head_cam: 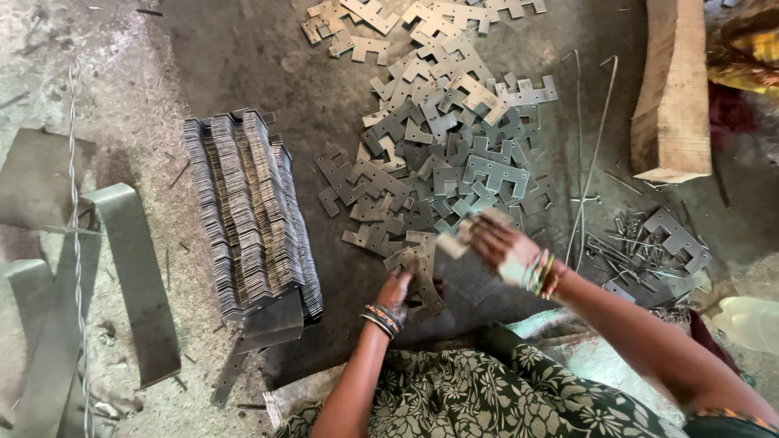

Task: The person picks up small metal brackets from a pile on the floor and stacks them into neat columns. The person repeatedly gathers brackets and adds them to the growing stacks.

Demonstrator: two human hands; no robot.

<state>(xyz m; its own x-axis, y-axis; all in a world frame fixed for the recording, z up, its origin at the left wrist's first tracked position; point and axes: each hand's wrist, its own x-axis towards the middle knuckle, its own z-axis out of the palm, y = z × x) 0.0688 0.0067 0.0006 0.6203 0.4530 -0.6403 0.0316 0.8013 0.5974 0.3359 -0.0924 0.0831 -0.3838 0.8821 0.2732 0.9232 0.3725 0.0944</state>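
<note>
A big scatter of flat grey metal plates [442,134] with notches and holes lies on the dark floor ahead of me. My left hand [398,290] grips a small stack of these plates [422,272] standing on the floor near my lap. Raised above the near edge of the pile, my right hand [501,247] is blurred and pinches a single plate [456,239]. Both wrists wear coloured bangles. To the left, a long ordered row of stacked plates [247,207] stands on edge.
A thick wooden block [672,89] lies at the upper right. Nails and a few plates [649,251] sit at the right beside thin wire rods [586,154]. Bent metal strips [122,276] and twisted wire [77,268] lie at the left. My patterned garment [487,397] fills the bottom.
</note>
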